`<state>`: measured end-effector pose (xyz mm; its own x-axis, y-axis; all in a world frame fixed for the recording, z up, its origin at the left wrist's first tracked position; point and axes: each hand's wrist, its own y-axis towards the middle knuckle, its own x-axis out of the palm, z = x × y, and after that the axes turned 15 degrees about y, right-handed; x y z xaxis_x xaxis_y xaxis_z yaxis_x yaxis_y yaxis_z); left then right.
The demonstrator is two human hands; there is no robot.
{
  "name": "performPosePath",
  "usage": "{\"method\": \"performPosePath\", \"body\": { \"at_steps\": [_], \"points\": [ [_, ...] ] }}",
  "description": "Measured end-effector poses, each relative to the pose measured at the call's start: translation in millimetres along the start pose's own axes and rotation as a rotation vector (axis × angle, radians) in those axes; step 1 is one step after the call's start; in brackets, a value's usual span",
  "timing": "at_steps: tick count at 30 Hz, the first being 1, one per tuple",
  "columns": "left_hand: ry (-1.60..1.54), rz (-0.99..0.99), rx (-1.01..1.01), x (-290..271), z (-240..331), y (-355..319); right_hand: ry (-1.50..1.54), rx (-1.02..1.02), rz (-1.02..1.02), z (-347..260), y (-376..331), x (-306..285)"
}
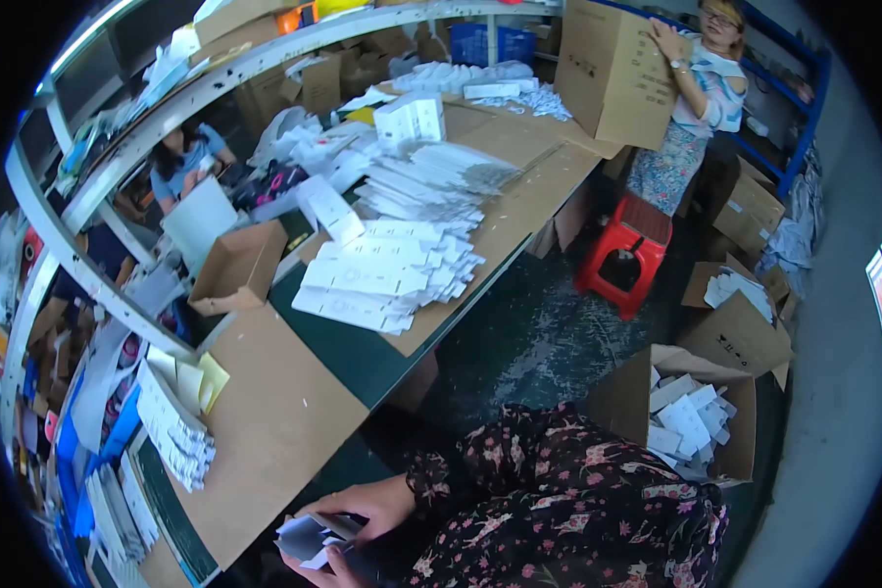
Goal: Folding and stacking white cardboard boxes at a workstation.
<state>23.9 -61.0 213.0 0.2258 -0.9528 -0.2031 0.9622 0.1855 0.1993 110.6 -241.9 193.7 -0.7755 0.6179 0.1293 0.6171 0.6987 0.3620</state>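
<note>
At the lower edge, both my hands grip a small white carton (304, 539) with an open end and raised flaps. My right hand (372, 504) curls over its upper side, the floral cuff just behind it. Below, my left hand (325, 573) holds the carton from beneath with the thumb against it; the picture's edge cuts off part of this hand. On the brown cardboard-covered table beside them lies a row of flat white cartons (174, 426). Farther along are larger stacks of flat white cartons (372, 269).
An open cardboard box (745, 431) of white cartons stands on the floor to the right. Beyond are a red stool (629, 250) and a person holding a large cardboard box (608, 78). Another person (191, 162) sits behind the table's metal frame (255, 64). A shallow tray (240, 265) rests there.
</note>
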Motion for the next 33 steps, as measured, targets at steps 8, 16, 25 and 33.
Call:
{"method": "performPosePath", "body": {
  "at_steps": [8, 16, 25, 33],
  "points": [
    [0.03, -0.025, -0.055, 11.3, 9.6, 3.4, 0.019, 0.08, 0.005, 3.1, -10.1, -4.4],
    [0.059, -0.01, -0.065, 21.5, 14.3, 2.6, -0.007, 0.027, 0.029, 7.8, -16.1, -6.0],
    [0.034, -0.042, -0.134, 33.6, 16.7, 1.9, 0.038, 0.088, 0.036, 18.0, -26.0, -14.8],
    [0.064, -0.036, -0.182, 33.8, 16.9, 2.9, 0.058, 0.096, 0.023, 24.2, -23.6, -13.9]
  ]
}}
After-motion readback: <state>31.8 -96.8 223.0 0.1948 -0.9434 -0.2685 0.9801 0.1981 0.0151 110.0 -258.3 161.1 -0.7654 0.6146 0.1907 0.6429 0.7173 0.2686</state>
